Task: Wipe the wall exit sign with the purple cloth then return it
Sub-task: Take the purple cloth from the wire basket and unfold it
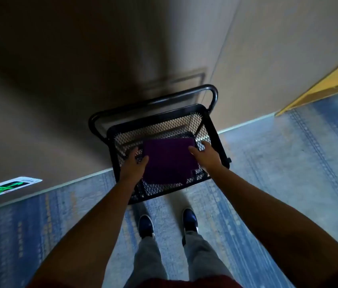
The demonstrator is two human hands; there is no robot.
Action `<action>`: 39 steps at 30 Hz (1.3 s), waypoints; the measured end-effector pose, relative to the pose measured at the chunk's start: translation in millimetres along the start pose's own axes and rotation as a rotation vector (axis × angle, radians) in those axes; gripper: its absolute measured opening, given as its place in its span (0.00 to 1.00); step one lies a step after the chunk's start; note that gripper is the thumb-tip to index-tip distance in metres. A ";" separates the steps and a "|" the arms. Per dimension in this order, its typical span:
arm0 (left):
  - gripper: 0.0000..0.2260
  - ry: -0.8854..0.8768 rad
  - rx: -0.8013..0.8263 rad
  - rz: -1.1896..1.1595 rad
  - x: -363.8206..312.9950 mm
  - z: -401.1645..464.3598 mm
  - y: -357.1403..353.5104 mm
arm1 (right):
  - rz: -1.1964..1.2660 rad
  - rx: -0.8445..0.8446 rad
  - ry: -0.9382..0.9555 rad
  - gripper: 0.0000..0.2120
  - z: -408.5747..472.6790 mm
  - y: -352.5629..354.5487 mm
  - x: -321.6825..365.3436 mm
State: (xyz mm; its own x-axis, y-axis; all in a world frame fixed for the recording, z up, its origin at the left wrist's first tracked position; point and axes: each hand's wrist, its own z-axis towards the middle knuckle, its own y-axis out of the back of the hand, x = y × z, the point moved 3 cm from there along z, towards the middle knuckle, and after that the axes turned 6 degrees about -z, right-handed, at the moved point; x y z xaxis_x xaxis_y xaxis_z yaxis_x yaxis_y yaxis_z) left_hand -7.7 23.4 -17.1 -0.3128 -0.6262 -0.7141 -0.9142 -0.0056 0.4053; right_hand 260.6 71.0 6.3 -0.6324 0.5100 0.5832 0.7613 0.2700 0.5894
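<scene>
A folded purple cloth [169, 159] lies flat in the top mesh tray of a black cart [213, 129] that stands against the wall. My left hand [133, 163] rests at the cloth's left edge, thumb on the fabric and fingers on the mesh beside it. My right hand [206, 155] touches the cloth's right edge with its fingers spread. Neither hand visibly grips the cloth. The exit sign [4, 189], white with glowing green marks, is mounted low on the wall at the far left, just above the floor.
The cart's black tube handle [153, 102] is on its wall side. Blue patterned carpet [288, 163] covers the floor. A yellow wooden panel [330, 84] stands at the right. My shoes [146, 225] are just behind the cart.
</scene>
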 end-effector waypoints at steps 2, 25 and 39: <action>0.30 0.018 0.006 0.012 2.1 8.4 1.2 | 0.018 -0.020 -0.038 0.34 2.1 -8.3 2.1; 0.29 -0.131 0.135 0.070 17.1 40.4 -2.3 | -0.397 -0.009 -0.220 0.29 -19.1 -58.3 4.2; 0.38 -0.148 0.221 0.003 -14.5 55.8 -24.9 | -0.086 -0.179 -0.274 0.41 1.0 -73.7 3.4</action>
State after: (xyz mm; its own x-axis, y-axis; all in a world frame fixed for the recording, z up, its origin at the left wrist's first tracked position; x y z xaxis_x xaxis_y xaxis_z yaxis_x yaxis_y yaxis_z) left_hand 5.2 76.1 -48.7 -0.3347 -0.5047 -0.7958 -0.9423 0.1763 0.2845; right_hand 202.5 53.6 -35.7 -0.6128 0.6989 0.3688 0.6541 0.1868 0.7330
